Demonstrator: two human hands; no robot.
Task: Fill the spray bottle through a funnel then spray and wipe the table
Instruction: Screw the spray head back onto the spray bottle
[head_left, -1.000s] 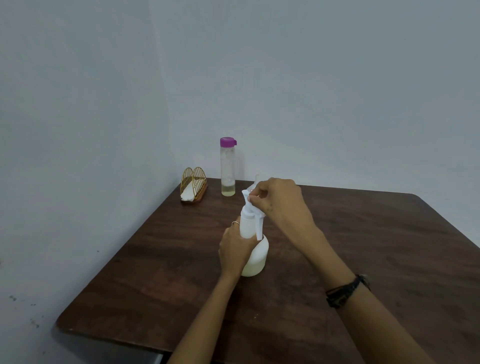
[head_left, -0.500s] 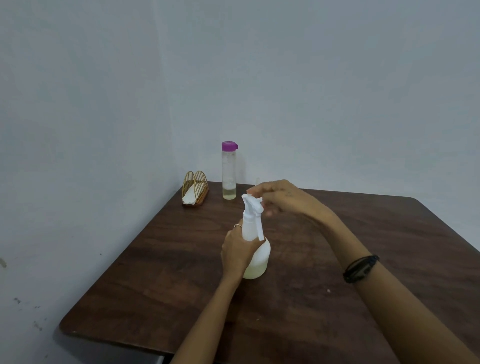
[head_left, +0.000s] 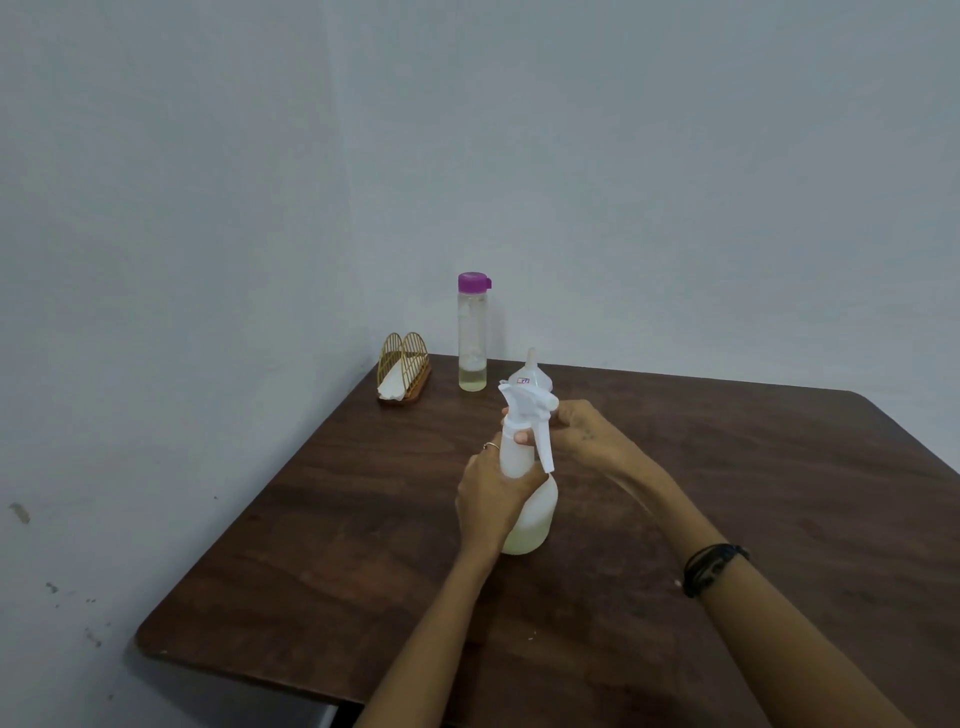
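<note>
Upright white plastic spray bottle gripped by left hand; right hand pinching white trigger head, nearer for squeezing.

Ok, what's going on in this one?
A person is putting a spray bottle together on a dark wooden table. The left hand grips the bottle's body, which holds pale liquid; the right hand is at the trigger head, apparently screwing it on. A funnel lies upside down behind, near a purple-capped bottle and a napkin holder.
</note>
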